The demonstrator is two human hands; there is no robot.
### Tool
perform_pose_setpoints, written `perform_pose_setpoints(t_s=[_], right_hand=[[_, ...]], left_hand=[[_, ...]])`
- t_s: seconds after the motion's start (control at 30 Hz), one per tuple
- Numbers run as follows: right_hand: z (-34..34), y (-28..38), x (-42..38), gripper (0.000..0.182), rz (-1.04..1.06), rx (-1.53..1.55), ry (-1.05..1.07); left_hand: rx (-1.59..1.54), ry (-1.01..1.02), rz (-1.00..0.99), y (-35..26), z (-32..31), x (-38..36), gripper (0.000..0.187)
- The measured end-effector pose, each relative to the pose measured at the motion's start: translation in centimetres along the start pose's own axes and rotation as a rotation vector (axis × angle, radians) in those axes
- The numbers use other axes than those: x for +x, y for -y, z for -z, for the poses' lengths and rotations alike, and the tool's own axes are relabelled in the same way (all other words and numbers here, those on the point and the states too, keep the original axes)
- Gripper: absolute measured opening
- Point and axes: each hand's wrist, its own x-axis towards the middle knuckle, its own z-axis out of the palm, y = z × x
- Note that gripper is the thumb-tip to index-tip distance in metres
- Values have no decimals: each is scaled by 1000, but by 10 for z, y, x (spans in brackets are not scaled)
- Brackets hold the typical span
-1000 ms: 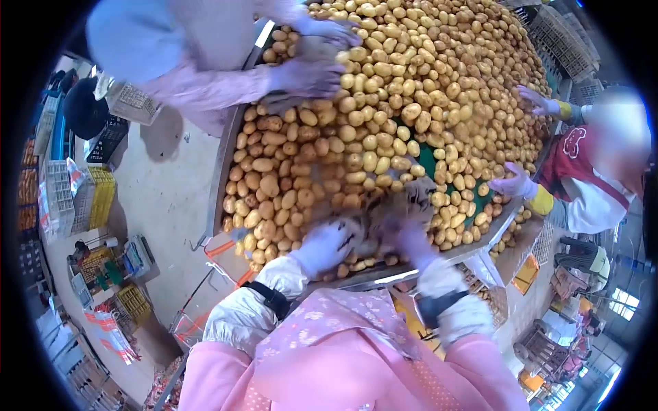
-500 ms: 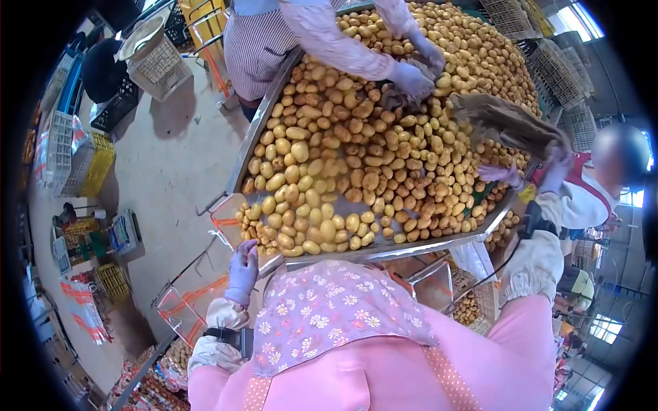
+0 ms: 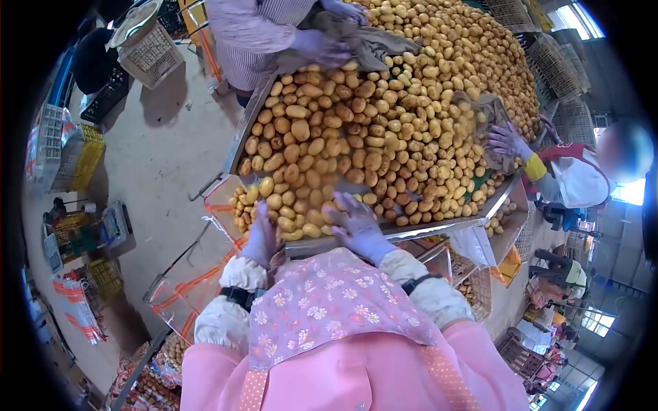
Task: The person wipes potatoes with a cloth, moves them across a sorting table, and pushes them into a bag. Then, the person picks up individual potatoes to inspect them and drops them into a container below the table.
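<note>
Many potatoes [image 3: 411,157] lie heaped on a metal-edged sorting table [image 3: 439,231] in front of me. My right hand [image 3: 360,228], in a purple glove, reaches over the near edge with fingers spread, at the closest potatoes. My left hand [image 3: 259,238], gloved alike, stands upright by the table's left front corner, fingers stretched out beside the small potatoes [image 3: 241,209]. Neither hand has anything gripped in it. Below the corner hangs an orange-striped mesh bag [image 3: 223,198], partly hidden by my left hand.
Across the table a co-worker's gloved hands hold a grey cloth [image 3: 384,46]. At the right, another person's hand [image 3: 508,140] rests on a second cloth [image 3: 490,113]. Stacked plastic crates [image 3: 555,65] stand beyond; a white crate [image 3: 154,58] sits on the floor at left.
My right hand has come from the far right to the near potatoes. My left hand has moved up slightly. The co-worker opposite has drawn the cloth left; the other person's cloth now lies lower.
</note>
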Motion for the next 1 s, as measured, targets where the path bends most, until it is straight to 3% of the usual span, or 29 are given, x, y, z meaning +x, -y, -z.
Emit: perform_pose_setpoints(t_s=[0.07, 0.1, 0.13, 0.17, 0.2, 0.23, 0.27, 0.3, 0.33, 0.37, 0.4, 0.47, 0.5, 0.53, 0.57, 0.6, 0.63, 0.73, 0.77, 0.8, 0.83, 0.87, 0.9, 0.93, 0.97, 1.0], right_hand=[[-25, -17, 4, 48, 65, -24, 29], [-23, -21, 16, 46, 137, -58, 55], [-13, -30, 22, 45, 31, -6, 144], [12, -35, 30, 44, -77, 49, 238], [-2, -58, 22, 42, -310, 124, 109], [-3, -84, 11, 41, -341, 208, -143], [14, -97, 7, 38, -572, 137, -36], [-10, -147, -8, 38, -593, -69, -34], [10, -146, -14, 42, -735, -110, -10], [12, -143, -14, 44, -707, -222, -123], [18, -133, -6, 47, -675, -333, -235], [18, -91, 29, 51, -609, -34, -214], [-42, -50, 54, 52, -401, 390, -355], [-32, -10, 76, 51, -249, 6, -155], [-51, 5, 93, 50, 32, -23, -65], [-40, 17, 99, 49, 155, 24, 71], [-51, 9, 109, 47, 187, -18, 187], [-46, -30, 151, 52, 320, 132, 250], [-59, -53, 154, 52, 303, 12, 142], [-32, -64, 173, 47, 86, -2, 268], [-32, -89, 160, 42, 114, 22, -64], [-6, -111, 163, 44, -42, 271, 71], [25, -135, 167, 45, 36, -88, 97], [55, -139, 164, 48, -14, -284, 78], [61, -157, 151, 49, 37, -177, -50], [60, -166, 135, 49, 29, -173, -44]], left_hand=[[617, -39, -17, 20, -9, 3, 47], [417, 7, 94, -10, -5, -3, 52], [424, 5, 97, -9, -2, 0, 52], [-274, 12, 237, -5, 1, 0, 54], [-977, 10, 368, 3, 3, -2, 55], [-1006, 78, 369, 16, 5, -8, 66], [-1001, 75, 380, 20, 6, -14, 66], [-1016, 38, 401, 21, 4, -17, 69], [-1034, 0, 421, 22, 1, -18, 72], [-1034, -1, 424, 24, -4, -16, 72], [-735, -98, 328, 29, -10, -12, 72], [-132, -271, 132, 36, -23, -2, 75], [179, -353, 37, 33, -30, 9, 77], [420, -400, 39, 3, -29, 14, 79], [513, -379, -63, -8, -23, 26, 78], [605, -356, -165, -17, -16, 42, 76], [614, -356, -156, -25, -8, 59, 76], [905, -351, -222, -55, 1, 105, 74], [959, -331, -152, -63, -7, 114, 72], [1011, -311, -80, -72, -17, 117, 70], [1124, -271, -35, -89, -35, 114, 74], [1126, -291, -116, -80, -51, 109, 76], [1072, -263, -257, -79, -65, 100, 75], [987, -195, -253, -84, -82, 83, 77], [1098, 3, -212, -83, -94, 67, 76], [945, 55, -302, -89, -100, 47, 73]])
